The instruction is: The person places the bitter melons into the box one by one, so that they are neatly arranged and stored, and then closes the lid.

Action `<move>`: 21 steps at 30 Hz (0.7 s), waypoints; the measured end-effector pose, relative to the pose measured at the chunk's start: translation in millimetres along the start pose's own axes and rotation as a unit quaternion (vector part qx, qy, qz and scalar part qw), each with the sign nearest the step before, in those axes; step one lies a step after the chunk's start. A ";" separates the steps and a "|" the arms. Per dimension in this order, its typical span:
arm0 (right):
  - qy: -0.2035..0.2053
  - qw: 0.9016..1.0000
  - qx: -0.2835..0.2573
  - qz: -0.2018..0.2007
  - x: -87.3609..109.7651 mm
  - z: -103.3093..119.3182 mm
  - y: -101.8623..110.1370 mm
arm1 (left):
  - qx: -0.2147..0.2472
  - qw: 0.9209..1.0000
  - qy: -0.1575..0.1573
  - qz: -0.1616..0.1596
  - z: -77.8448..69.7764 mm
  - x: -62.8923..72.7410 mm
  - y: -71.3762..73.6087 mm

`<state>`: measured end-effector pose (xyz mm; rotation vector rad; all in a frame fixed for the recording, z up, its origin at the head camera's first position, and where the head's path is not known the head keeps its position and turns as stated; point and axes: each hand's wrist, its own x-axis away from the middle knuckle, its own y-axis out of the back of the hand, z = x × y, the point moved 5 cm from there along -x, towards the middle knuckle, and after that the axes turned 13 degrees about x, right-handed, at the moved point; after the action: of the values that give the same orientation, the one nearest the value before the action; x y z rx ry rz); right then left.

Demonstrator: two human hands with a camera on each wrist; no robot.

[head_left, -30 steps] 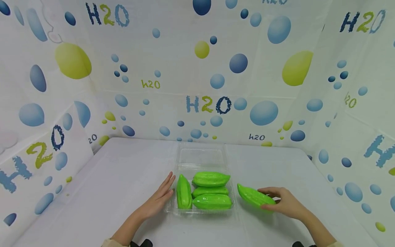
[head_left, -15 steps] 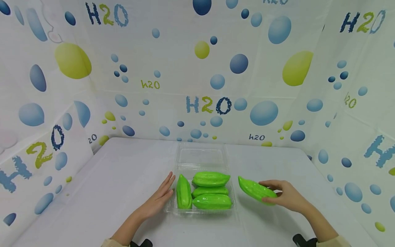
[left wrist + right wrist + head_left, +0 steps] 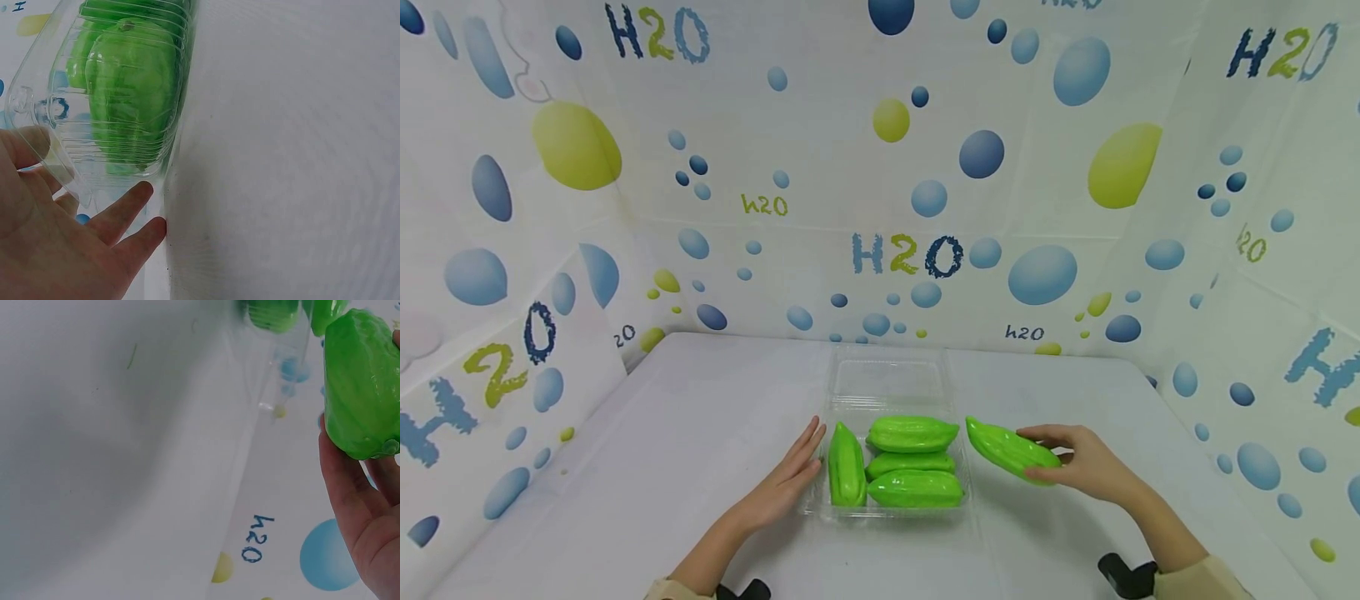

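Note:
My right hand [image 3: 1093, 462] pinches a glossy green, ridged, pointed toy fruit [image 3: 1009, 446] between thumb and fingers. It is held above the table, its pointed end near the right rim of a clear plastic box [image 3: 966, 492]. In the right wrist view, the same toy fruit [image 3: 359, 387] shows its blunt end by my fingers. Several like it lie in the box: one upright toy fruit [image 3: 847, 467] at the left and others crosswise, such as the front one [image 3: 917, 490]. My left hand [image 3: 782, 483] rests with straight fingers against the box's left side.
The box's hinged clear lid [image 3: 891, 379] lies back, away from me, on the white table [image 3: 722, 392]. A white curtain [image 3: 820, 150] printed with blue and yellow-green drops closes off the back and both sides. Dark camera mounts sit at both wrists.
My right hand has lifted the toy fruit off the table and brought it up and left toward the box. The left hand and the box have stayed in place.

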<state>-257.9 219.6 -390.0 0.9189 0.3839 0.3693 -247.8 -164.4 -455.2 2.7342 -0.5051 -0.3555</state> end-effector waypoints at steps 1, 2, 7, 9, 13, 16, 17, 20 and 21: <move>0.000 1.000 0.002 0.001 -1.2 1.2 -0.2 | -0.001 1.000 0.000 0.000 0.0 -0.1 0.0; 0.000 1.000 0.004 0.001 -2.3 2.4 -0.5 | -0.002 1.000 -0.001 0.000 0.1 -0.1 0.0; 0.004 1.000 0.009 0.002 -7.8 8.7 -2.2 | -0.002 1.000 -0.003 0.000 0.3 -0.1 -0.1; 0.008 1.000 0.009 0.002 -10.1 11.6 -3.1 | 0.001 1.000 -0.003 0.001 0.0 0.0 -0.1; 0.020 1.000 0.004 0.006 -14.8 18.0 -5.4 | 0.004 1.000 -0.005 0.001 -0.3 0.3 0.0; 0.030 0.999 -0.006 0.011 -18.8 23.3 -8.0 | 0.005 1.000 -0.004 0.001 0.0 0.5 0.1; 0.032 0.999 -0.007 0.014 -20.3 24.7 -9.0 | 0.005 1.000 -0.004 0.001 0.1 0.6 0.2; 0.038 0.999 -0.011 0.018 -24.9 29.0 -12.3 | 0.006 1.000 -0.002 0.001 0.7 0.8 0.2; 0.040 0.999 -0.013 0.019 -26.4 30.7 -13.4 | 0.007 1.000 -0.001 0.002 0.9 0.9 0.1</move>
<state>-264.5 178.7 -379.8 0.8894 0.4343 0.4451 -247.3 -165.0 -456.1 2.7464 -0.5140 -0.3551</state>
